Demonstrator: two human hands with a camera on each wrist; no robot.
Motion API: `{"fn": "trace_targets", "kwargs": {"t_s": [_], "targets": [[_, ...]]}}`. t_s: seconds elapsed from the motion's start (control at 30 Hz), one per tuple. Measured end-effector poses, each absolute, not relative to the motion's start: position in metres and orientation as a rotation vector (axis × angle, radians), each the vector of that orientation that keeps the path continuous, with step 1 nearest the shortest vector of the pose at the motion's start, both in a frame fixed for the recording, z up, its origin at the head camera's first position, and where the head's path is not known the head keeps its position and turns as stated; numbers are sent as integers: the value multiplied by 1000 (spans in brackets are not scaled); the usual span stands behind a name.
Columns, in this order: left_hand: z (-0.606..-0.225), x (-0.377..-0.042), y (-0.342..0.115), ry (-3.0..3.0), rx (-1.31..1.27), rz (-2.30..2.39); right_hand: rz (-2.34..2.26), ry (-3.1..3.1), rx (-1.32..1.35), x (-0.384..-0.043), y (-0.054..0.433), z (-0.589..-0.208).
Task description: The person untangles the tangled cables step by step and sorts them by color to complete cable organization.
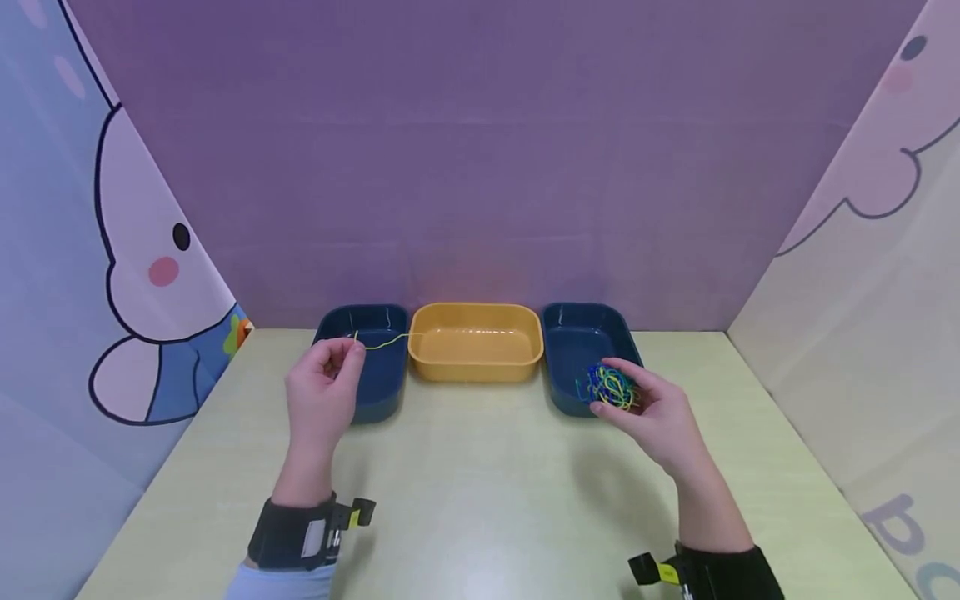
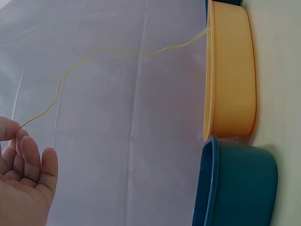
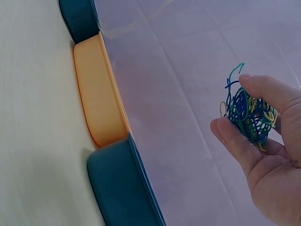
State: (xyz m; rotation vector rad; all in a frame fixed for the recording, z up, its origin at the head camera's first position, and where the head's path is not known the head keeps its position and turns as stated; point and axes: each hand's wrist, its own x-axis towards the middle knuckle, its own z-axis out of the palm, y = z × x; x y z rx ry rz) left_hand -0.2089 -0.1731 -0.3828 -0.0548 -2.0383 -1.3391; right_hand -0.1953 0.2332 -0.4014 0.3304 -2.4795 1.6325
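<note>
Pale tabletop (image 1: 480, 500). Raised above it, left hand (image 1: 322, 390), grip pinching one thin yellow strand (image 2: 68, 72) trailing rightward; right hand (image 1: 663, 423), grip curled round one tangled blue-green-yellow ball of strands (image 1: 612, 387), near the right-hand container. Farther, two dark-blue rectangular boxes (image 1: 378, 407) flank one yellow rectangular box (image 1: 476, 372), base visible. Behind, purple cloth (image 1: 480, 167); cartoon-printed sheets (image 1: 52, 292) either side

- There were two blue trays (image 1: 377, 412) (image 1: 581, 329).
- One yellow tray (image 1: 476, 371) was present.
- Two hands (image 1: 322, 392) (image 1: 660, 421) showed.
- One separate yellow strand (image 2: 59, 84) showed.
- One multicoloured tangle (image 3: 249, 115) showed.
- Two black wrist straps (image 1: 292, 533) (image 1: 727, 571) were worn.
</note>
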Motion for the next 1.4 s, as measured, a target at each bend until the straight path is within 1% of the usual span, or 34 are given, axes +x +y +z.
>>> {"fn": "trace_targets", "kwargs": {"t_s": [0.27,0.43,0.73,0.97,1.13,1.4], "targets": [[-377,-214,-186,-2069,-29,-1149,1613,-2476,336,-193,233,-401],[-368,-218,-199,-2053,-67,-1062,1582,-2486,343,-192,232,-400],[-365,-233,-225,-2067,9,-982,1590,-2471,360,-196,231,-403],[-364,-248,-237,-2115,0,-916,1592,-2477,354,-198,229,-405],[-370,-258,-240,-2208,7,-879,1568,-2475,373,-200,231,-407],[-390,-271,-244,-2460,49,-846,1585,-2479,350,-200,230,-408]]}}
